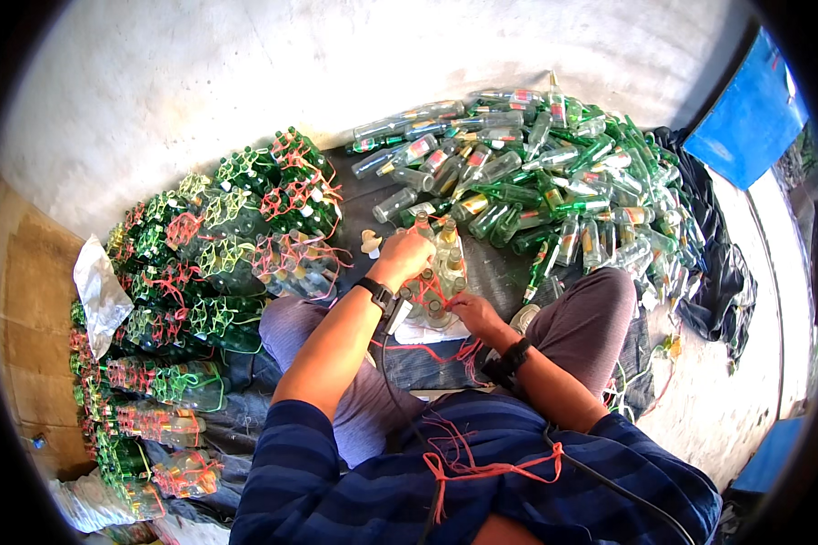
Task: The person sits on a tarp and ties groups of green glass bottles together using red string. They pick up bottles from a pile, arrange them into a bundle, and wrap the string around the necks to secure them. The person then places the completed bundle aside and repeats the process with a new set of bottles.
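Several upright clear glass bottles (436,310) stand in a tight group between my knees, laced around their necks with red plastic twine (428,289). At the far left part of the group, my left hand (407,253) rests over the bottle necks with its fingers curled; whether it grips twine is hidden. My right hand (476,315) pinches the red twine at the group's near right corner. A white tray-like base (426,335) shows under the bottles. Loose red strands (474,351) trail below my right hand.
Loose green and clear bottles (552,170) lie heaped beyond and to the right. Bundles of bottles tied with red and green twine (225,259) fill the left side. A black plastic sheet (716,293) edges the heap, and a blue panel (746,116) leans at the upper right.
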A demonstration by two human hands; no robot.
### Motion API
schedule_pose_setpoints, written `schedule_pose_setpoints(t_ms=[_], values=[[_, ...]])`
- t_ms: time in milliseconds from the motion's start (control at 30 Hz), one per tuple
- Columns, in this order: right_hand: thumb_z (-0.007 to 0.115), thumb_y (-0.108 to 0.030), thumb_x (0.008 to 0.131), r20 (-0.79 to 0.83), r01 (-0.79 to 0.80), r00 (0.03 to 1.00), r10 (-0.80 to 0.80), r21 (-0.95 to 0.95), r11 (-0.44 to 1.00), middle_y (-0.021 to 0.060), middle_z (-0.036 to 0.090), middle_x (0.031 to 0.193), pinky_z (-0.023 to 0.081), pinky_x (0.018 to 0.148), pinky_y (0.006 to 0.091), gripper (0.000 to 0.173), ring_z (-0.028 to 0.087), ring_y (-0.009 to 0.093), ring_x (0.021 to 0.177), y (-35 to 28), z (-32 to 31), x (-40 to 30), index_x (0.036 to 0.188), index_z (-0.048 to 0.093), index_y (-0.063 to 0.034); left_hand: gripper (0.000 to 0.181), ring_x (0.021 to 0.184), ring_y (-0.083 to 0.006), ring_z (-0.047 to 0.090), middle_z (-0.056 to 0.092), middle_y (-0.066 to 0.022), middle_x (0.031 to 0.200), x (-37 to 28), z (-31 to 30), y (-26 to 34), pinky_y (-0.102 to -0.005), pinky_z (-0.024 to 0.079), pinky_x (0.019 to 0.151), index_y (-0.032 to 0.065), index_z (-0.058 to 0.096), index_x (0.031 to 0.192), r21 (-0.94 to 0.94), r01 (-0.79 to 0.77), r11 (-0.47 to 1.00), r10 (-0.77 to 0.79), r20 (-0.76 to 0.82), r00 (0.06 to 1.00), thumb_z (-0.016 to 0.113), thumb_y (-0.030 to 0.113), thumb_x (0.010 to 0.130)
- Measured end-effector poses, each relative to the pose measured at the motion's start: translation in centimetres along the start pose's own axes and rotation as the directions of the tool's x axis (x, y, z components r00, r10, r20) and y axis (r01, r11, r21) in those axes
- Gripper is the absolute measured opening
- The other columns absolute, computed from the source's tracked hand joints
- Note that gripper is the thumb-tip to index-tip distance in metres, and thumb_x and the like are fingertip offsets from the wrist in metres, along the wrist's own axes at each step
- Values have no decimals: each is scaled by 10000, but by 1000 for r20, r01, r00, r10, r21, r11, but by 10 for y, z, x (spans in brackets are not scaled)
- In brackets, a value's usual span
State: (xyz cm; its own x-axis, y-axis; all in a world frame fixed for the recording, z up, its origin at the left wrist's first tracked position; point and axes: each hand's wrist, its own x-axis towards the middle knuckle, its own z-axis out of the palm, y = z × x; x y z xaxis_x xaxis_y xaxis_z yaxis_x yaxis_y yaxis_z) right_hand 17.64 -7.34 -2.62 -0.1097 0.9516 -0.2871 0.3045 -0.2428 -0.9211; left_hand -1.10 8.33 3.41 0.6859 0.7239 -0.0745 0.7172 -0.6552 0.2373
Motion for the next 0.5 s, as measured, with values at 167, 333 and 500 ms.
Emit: schedule_pose_setpoints(t_ms=[167, 333, 500], values=[[599, -168, 940, 101, 85, 992, -69, -171, 981, 97, 728, 925, 503, 816, 331, 234, 657, 199, 883, 9, -14, 3, 1026, 745, -7, 93, 858, -321, 732, 743, -83, 837, -5, -3, 3, -456, 572, 732, 198, 769, 871, 3, 31, 999, -32, 18, 999, 710, 186, 800], [591, -169, 933, 206, 106, 977, -50, -268, 958, 121, 753, 965, 510, 862, 354, 236, 673, 209, 941, 8, -35, 4, 992, 742, 2, 135, 868, -332, 729, 746, -109, 881, -16, -3, 4, -458, 579, 770, 182, 768, 881, -7, 16, 1000, -16, 14, 1000, 657, 126, 829], [581, -169, 965, 267, -15, 964, 6, 33, 999, 24, 608, 730, 444, 581, 304, 228, 544, 136, 630, -28, -51, -10, 983, 733, -1, 240, 917, -348, 723, 740, -149, 906, -27, -8, 12, -477, 554, 783, 137, 751, 994, 19, 41, 999, -42, 72, 997, 603, 70, 817]])
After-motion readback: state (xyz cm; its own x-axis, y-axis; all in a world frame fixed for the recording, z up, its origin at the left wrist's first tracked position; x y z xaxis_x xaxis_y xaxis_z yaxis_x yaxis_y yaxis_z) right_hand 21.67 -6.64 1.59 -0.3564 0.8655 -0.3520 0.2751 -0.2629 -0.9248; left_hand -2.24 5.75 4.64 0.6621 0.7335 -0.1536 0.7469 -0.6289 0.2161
